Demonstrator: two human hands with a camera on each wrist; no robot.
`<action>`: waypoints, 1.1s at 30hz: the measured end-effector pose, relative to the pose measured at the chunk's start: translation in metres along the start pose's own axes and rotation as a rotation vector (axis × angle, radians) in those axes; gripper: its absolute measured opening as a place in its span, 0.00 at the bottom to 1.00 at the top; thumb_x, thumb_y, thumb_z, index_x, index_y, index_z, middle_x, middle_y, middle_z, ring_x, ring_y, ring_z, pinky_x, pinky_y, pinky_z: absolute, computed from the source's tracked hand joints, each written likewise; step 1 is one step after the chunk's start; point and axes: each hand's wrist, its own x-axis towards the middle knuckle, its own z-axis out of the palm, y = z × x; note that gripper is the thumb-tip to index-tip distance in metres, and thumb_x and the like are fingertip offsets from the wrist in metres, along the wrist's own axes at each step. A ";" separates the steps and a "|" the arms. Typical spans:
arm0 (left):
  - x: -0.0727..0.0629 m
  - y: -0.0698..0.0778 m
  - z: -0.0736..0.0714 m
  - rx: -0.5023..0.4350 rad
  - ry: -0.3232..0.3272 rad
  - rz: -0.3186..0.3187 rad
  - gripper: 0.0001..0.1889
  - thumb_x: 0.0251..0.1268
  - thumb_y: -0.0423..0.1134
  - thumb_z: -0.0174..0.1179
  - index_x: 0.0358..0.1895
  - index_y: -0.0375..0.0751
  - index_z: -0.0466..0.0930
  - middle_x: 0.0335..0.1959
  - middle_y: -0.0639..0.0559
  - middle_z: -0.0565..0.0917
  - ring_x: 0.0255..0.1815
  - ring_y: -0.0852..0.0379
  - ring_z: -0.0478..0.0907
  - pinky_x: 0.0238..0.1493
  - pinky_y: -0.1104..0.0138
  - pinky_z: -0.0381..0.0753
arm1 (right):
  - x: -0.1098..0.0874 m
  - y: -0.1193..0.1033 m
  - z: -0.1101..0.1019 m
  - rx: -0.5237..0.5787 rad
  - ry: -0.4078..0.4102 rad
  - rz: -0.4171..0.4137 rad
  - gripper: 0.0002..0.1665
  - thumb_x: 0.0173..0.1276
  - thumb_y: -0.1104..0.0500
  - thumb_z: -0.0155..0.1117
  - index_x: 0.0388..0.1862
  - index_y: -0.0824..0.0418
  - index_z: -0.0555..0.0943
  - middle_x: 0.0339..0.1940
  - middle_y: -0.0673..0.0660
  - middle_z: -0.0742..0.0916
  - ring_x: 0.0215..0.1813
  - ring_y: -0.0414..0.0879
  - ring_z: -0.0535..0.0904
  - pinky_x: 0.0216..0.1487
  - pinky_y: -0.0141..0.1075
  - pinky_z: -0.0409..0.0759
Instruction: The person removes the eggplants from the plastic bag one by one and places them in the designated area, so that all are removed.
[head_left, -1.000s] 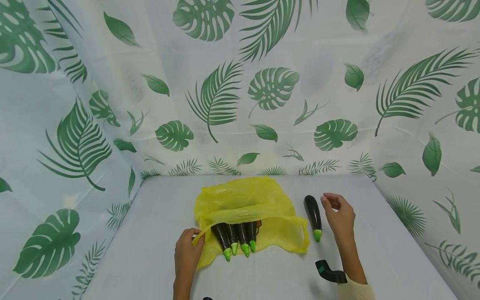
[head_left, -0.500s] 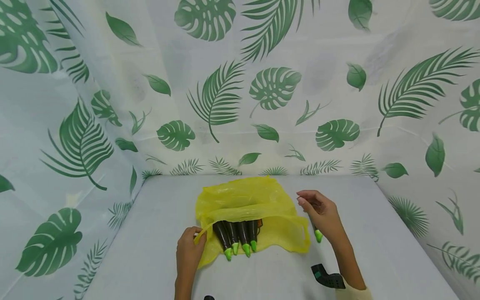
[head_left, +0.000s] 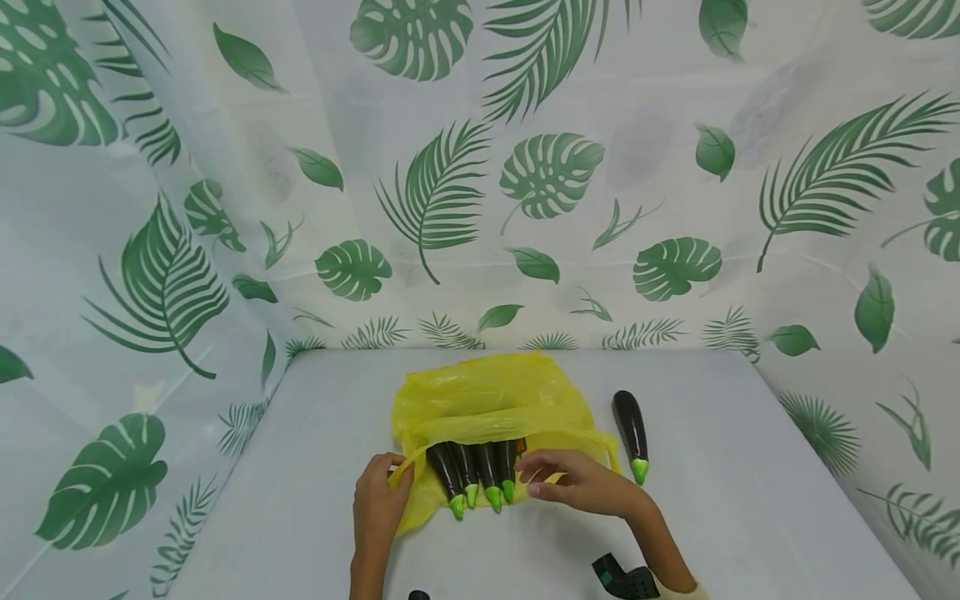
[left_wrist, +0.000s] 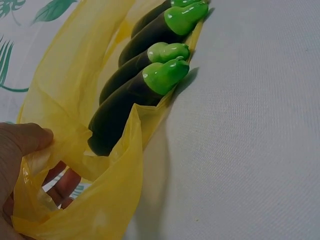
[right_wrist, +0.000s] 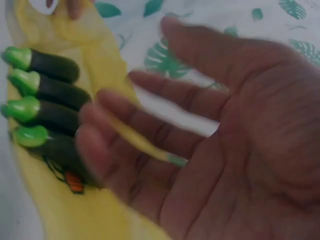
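Gripping the bag (head_left: 487, 383) at lower centre: left hand (head_left: 378, 493); right hand (head_left: 585, 483) loose, empty.
A tug on it could roll eggplants (head_left: 488, 468) out.

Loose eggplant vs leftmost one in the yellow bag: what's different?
Place: the loose eggplant lies on the table, right of the yellow bag; the leftmost bagged eggplant lies in the bag's mouth.
Visibility, head view: the loose eggplant shows whole; the leftmost bagged eggplant's far end is hidden under the bag.
Shared: dark glossy body, green stem end nearer the camera.
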 end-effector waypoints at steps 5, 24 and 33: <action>-0.001 0.000 0.000 -0.002 -0.005 -0.003 0.05 0.61 0.39 0.66 0.37 0.44 0.83 0.43 0.49 0.84 0.43 0.48 0.83 0.44 0.54 0.83 | 0.007 0.009 0.010 0.089 -0.016 0.136 0.23 0.74 0.55 0.56 0.60 0.70 0.74 0.50 0.65 0.84 0.49 0.54 0.83 0.44 0.45 0.85; 0.001 0.003 0.000 0.006 -0.021 -0.011 0.05 0.61 0.41 0.66 0.37 0.44 0.82 0.43 0.49 0.84 0.43 0.49 0.82 0.44 0.54 0.83 | 0.034 0.035 0.046 0.197 0.489 0.522 0.28 0.68 0.57 0.65 0.56 0.78 0.72 0.43 0.65 0.84 0.40 0.52 0.84 0.38 0.44 0.86; 0.000 0.004 0.001 0.000 -0.018 -0.014 0.06 0.62 0.41 0.66 0.37 0.45 0.82 0.43 0.50 0.85 0.44 0.49 0.83 0.43 0.55 0.83 | 0.045 0.050 0.055 0.161 0.569 0.510 0.26 0.66 0.59 0.67 0.53 0.79 0.75 0.39 0.64 0.85 0.37 0.49 0.84 0.35 0.41 0.85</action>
